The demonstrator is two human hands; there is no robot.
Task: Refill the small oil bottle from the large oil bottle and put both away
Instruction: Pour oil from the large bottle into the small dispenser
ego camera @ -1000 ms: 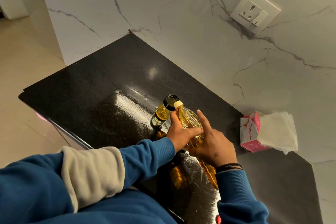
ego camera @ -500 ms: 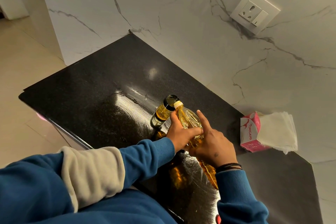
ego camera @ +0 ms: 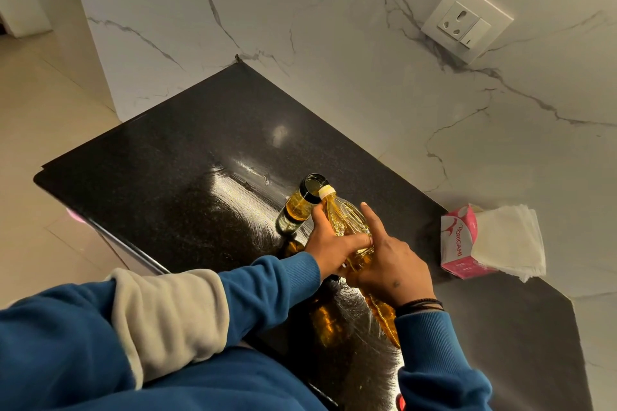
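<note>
Both hands hold the large clear plastic bottle of yellow oil (ego camera: 347, 227), which is tilted forward and away from the person. The left hand (ego camera: 334, 252) has its grip wrapped round the bottle's left side, thumb lying across the top and touching the right hand. The right hand (ego camera: 390, 269) has its grip curled round the bottle's right side and lower body, with the index finger stretched straight along the shoulder toward the neck. A dark cord bracelet (ego camera: 419, 304) circles the right wrist, and both arms wear blue sleeves (ego camera: 267, 290), the left one with a beige panel at the elbow.

The large bottle's pale neck rests at the rim of the small dark glass bottle (ego camera: 297, 210), which stands on the black speckled stone tabletop (ego camera: 173, 177) just beyond the left hand. The small bottle's round black mouth is open and faces up, and amber oil shows in its upper part. Whether oil is flowing cannot be told. The large bottle's base reaches back under the right wrist, and golden reflections lie on the glossy surface below.

To the right, well apart from the bottles, a pink tissue box (ego camera: 462, 242) lies near the wall with white tissues (ego camera: 507, 242) spilling from it. Behind rises a white marble wall with grey veins (ego camera: 300, 27), carrying a white socket and switch plate (ego camera: 467, 22). Beige floor tiles (ego camera: 40, 110) lie to the left.
</note>
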